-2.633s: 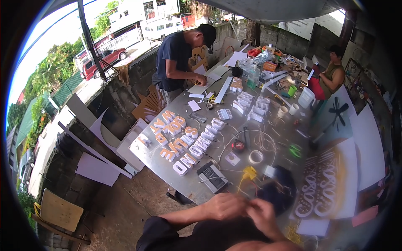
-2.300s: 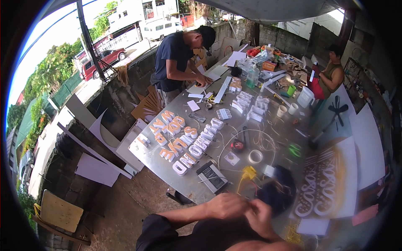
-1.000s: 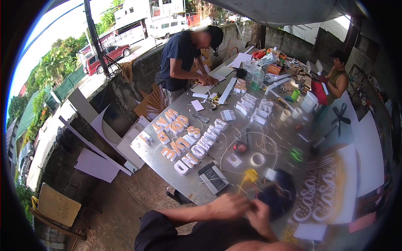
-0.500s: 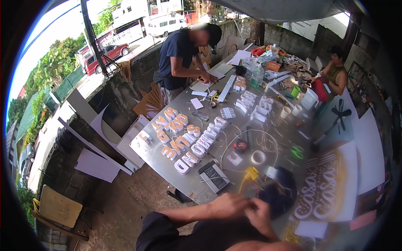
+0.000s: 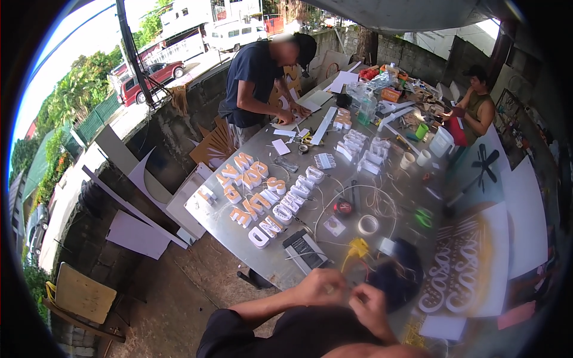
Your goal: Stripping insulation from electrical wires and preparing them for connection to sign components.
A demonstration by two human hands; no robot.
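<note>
My left hand [image 5: 324, 287] is closed, fingertips pinched together, at the near edge of the metal table. Facing it a short gap away, my right hand [image 5: 368, 302] is closed as well. Whatever the fingers pinch is too small and blurred to make out. Just beyond them lie a yellow bundle of cord [image 5: 358, 247] and a dark blue cloth-like item [image 5: 401, 271] with thin wires over it. A black and silver boxy unit [image 5: 304, 252] with a cable rests beyond my left hand.
Raised white and tan sign letters [image 5: 280, 215] stand in rows on the metal table [image 5: 253, 261]. Nearby are a tape roll [image 5: 368, 224], green scissors [image 5: 423, 217] and looped white cable. One co-worker [image 5: 253, 89] leans over the far left side; another person [image 5: 477, 107] sits at the right.
My hands have drawn slightly apart, the left one moving up and to the left. The far co-worker's hands have shifted, and the seated person's hands have lowered.
</note>
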